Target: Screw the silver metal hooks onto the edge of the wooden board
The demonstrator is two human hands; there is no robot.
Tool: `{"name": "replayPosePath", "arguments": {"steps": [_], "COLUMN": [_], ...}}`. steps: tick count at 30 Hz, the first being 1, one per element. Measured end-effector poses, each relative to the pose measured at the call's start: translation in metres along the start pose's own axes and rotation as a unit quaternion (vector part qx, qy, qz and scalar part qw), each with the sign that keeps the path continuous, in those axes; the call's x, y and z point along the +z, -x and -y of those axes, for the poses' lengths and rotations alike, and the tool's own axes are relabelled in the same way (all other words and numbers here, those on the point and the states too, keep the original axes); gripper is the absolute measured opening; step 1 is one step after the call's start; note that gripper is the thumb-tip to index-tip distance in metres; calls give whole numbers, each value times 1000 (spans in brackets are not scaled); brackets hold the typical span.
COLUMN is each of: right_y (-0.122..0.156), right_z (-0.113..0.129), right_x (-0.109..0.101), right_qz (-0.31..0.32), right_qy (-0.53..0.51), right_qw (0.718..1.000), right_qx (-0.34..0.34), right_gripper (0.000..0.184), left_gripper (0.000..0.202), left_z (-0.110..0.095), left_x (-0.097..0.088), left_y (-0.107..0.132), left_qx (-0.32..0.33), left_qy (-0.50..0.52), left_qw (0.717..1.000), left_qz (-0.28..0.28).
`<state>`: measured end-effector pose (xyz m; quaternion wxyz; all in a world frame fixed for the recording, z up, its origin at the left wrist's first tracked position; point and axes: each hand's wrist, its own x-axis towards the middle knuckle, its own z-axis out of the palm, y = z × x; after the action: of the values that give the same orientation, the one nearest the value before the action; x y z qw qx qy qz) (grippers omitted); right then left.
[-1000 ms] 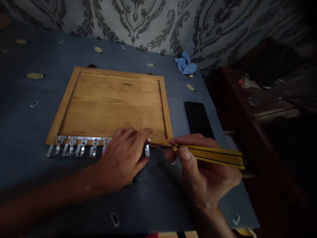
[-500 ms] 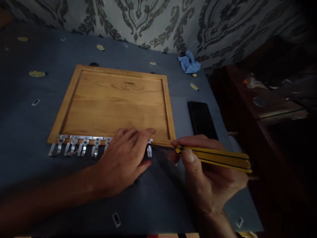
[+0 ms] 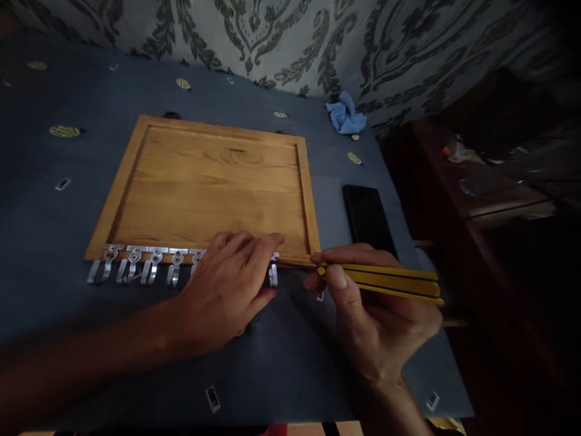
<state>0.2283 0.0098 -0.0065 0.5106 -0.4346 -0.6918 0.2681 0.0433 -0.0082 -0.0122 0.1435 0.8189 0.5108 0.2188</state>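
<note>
A wooden panel [image 3: 218,188] with a raised frame lies flat on the table. Along its near edge runs a metal hook rail [image 3: 157,257] with several silver hooks. My left hand [image 3: 233,284] lies closed over the rail's right part and the panel edge, thumb on the near side, hiding some hooks. In my right hand [image 3: 376,321], thumb and fingers grip the yellow-and-black handle of a screwdriver [image 3: 394,280]. Its thin dark shaft points left to the rail's right end by my left hand; I cannot see exactly where the tip sits.
A black phone [image 3: 368,219] lies right of the panel. Farther back is a crumpled blue cloth [image 3: 346,115], near the patterned wall [image 3: 272,36]. The blue tablecloth [image 3: 145,393] ends at the right, beside a dark cabinet [image 3: 458,200] with small items on it.
My right hand and the screwdriver have shifted slightly left, and the handle lies a little more level. My left hand stays in place on the rail and panel.
</note>
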Motion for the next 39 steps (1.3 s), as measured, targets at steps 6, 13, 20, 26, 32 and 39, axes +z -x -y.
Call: {"name": "replayPosePath", "arguments": {"steps": [6,13,20,26,32,39], "right_y": [1,0,-1,0,1,2], "right_z": [2,3,2,0,-1,-2], "right_x": [2,1,3,0,1,1], "right_qz": [-15,-9,-62,-23,-15,-14], "right_qy": [14,16,0,-7,-3,5], "right_qw": [1000,1000,998,1000,1000,1000], "right_qx": [-3,-9,-23,-10,5,28], "right_gripper": [4,8,7,7,7,4], "left_gripper": [56,57,60,60,61,48], "left_z": [-1,0,2,3,3,2], "left_x": [2,3,2,0,1,0], "left_y": [-2,-2,0,2,2,2], "left_qx": [2,6,3,9,14,21], "left_qy": [-1,-6,-3,-5,-16,2], "left_qw": [1000,1000,1000,1000,1000,1000], "left_qz": [-8,-7,-15,-20,-21,-21]}}
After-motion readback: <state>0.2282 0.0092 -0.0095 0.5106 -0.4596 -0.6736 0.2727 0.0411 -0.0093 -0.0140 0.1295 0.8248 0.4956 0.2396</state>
